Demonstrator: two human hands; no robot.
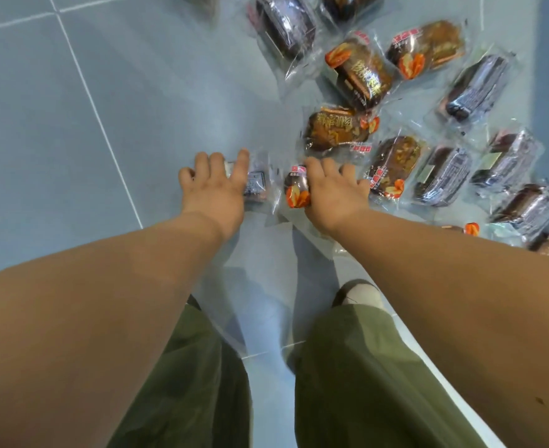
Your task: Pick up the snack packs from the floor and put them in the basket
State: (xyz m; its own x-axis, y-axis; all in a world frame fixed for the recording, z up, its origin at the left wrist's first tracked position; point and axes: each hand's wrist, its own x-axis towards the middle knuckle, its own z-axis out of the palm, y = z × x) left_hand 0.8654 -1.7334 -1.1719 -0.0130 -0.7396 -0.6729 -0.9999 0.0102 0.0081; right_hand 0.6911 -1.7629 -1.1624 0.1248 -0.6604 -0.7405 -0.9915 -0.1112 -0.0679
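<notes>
snack packs mostly lie on the floor; left hand spreads wide over a dark pack, right hand grips an orange-printed pack; basket unseen.

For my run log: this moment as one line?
stage: pickup | left hand: on dark pack, grip unclear | right hand: on orange-print pack, grip unclear | other packs: on floor | basket: not in view

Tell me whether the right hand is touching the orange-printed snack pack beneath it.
Touching. The head view shows the right hand curled over the orange-printed snack pack, with no gap visible between them.
</notes>
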